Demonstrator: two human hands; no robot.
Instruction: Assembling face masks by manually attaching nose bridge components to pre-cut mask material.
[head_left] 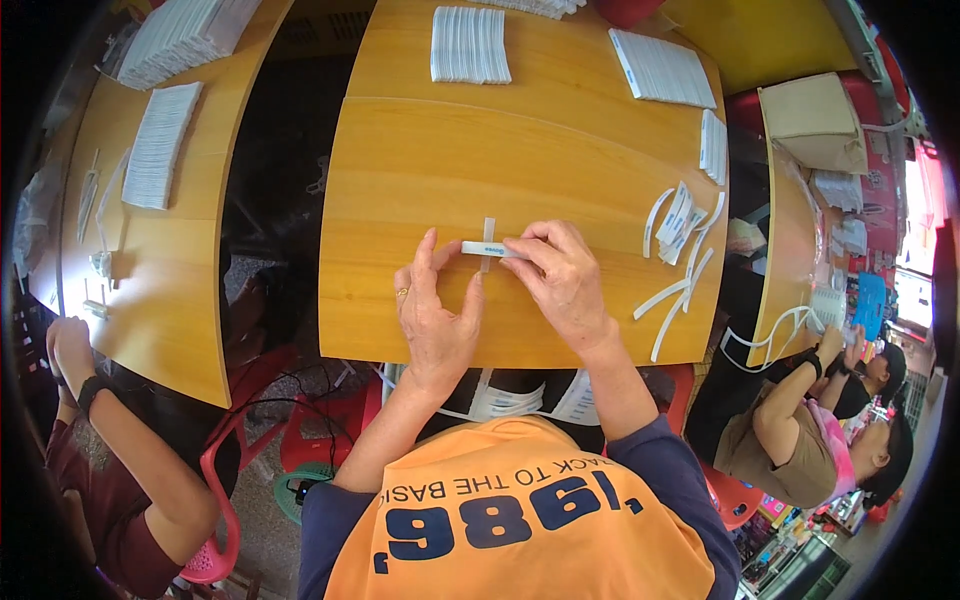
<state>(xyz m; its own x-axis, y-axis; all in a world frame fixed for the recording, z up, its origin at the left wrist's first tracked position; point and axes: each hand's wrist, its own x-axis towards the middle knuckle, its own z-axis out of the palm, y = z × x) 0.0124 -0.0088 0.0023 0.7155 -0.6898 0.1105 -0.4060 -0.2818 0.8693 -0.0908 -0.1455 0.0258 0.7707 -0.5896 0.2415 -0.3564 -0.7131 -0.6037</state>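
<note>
A light brown wooden worktop (410, 170) is filling the middle of the view. Past its left edge, a second wooden table (180, 285) is standing apart. Over the worktop's near half, about midway between the left and right edges, the person's hands are facing each other. The right hand (562, 275) is pressing thumb and fingertips together in a pinch. The left hand (437, 318) is spreading its thumb and forefinger well apart. A large stack of white strips (662, 72) is lying at the far right corner, and another stack (470, 48) is resting near the far edge. A smaller stack (714, 148) is lying by the right edge. Nearer along that edge, loose white strips (677, 220) are lying scattered, some crossing. The right hand's pinch is holding the right end of a printed white strip (484, 249); whether the left hand is touching it, I cannot tell. A narrow translucent strip (489, 229) is crossing behind it, pointing toward the far and near edges.
</note>
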